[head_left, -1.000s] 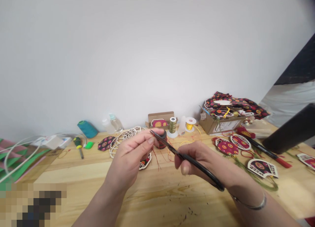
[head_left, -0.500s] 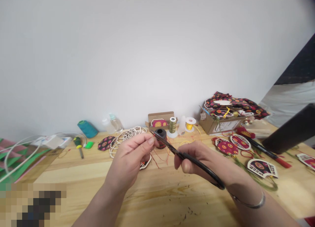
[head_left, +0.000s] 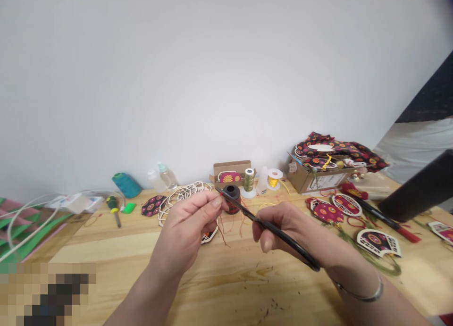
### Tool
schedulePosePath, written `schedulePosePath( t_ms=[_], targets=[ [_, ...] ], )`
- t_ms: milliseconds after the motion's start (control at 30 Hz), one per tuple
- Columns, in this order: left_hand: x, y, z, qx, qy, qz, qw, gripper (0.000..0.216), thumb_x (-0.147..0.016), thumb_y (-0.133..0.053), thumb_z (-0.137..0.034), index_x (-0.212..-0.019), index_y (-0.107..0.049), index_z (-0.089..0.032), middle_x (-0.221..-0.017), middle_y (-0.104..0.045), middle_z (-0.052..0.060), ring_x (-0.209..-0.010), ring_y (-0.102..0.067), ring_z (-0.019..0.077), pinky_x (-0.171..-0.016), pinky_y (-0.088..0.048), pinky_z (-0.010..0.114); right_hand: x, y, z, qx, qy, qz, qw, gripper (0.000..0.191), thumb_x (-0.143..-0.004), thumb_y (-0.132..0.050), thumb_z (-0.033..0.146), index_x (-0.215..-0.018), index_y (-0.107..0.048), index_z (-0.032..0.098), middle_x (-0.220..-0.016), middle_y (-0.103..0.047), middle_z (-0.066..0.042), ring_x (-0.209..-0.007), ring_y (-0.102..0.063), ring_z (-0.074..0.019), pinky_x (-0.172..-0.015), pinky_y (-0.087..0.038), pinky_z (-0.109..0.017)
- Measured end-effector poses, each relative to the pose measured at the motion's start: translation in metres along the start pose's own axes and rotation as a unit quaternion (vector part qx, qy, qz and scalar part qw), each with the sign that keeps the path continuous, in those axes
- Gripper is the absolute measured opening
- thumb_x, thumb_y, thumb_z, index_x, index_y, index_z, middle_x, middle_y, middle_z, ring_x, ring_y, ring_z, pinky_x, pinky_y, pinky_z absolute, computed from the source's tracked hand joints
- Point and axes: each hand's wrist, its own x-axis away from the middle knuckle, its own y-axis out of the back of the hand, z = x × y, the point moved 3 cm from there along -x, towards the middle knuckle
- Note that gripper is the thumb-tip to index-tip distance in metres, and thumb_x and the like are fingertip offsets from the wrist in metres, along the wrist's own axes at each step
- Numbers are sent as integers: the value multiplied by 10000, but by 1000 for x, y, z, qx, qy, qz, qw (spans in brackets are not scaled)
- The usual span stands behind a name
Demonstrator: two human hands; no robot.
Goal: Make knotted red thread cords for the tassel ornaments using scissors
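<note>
My left hand (head_left: 189, 222) is closed in a pinch, thumb against forefinger, on a thin red thread (head_left: 222, 229) whose loose ends hang below the fingers. In my right hand (head_left: 283, 227) is a pair of black scissors (head_left: 279, 234), seen nearly edge-on. Their narrow tips reach the thread just above my left fingertips, and the blades look closed or almost so. Partly hidden under my left hand is a dark patterned ornament with a pale edge (head_left: 211, 235); I cannot tell whether it is held. Behind the scissors stands a dark red thread spool (head_left: 231, 198).
Green (head_left: 249, 179) and yellow (head_left: 273, 179) spools stand by a small carton (head_left: 230, 165). Pale cut-out frames (head_left: 187, 194) and a screwdriver (head_left: 113, 210) lie left. Right are a cardboard box (head_left: 318, 180), fabric ornaments (head_left: 327, 210) and a black cylinder (head_left: 417, 187). Dark scraps (head_left: 271, 309) dot the tabletop.
The scissors have turned slightly in my right hand, their handles now closer together and their tips a little farther left. My left hand keeps its pinch in nearly the same place.
</note>
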Motion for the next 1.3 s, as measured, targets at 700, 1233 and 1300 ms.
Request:
schedulePosePath(
  t_ms=[700,1233,1300],
  targets=[
    [-4,-4,-6,59,-12,-50,997,225,-689,-795,-351,-685,-700,-147,-662,-590,15,-561,-443,73,-471,-317,168,50,20,-49,451,-159,-10,878,156,-712,-742,309,-664,-685,173,-677,-714,-56,-670,-654,-218,-552,-338,-263],
    [4,-19,-4,162,32,36,986,215,-725,-773,-310,-649,-675,-134,-596,-505,-5,-511,-404,61,-455,-269,169,13,8,-20,263,68,-246,931,187,-892,-564,246,-974,-723,189,-903,-729,-77,-838,-659,-192,-759,-511,-325],
    [4,-19,-4,191,31,37,980,214,-746,-759,-290,-643,-656,-133,-575,-465,-20,-507,-371,56,-459,-290,164,-6,-1,-1,71,119,-251,958,208,-822,-663,270,-1007,-714,190,-834,-713,-33,-771,-645,-155,-717,-524,-296]
  ],
)
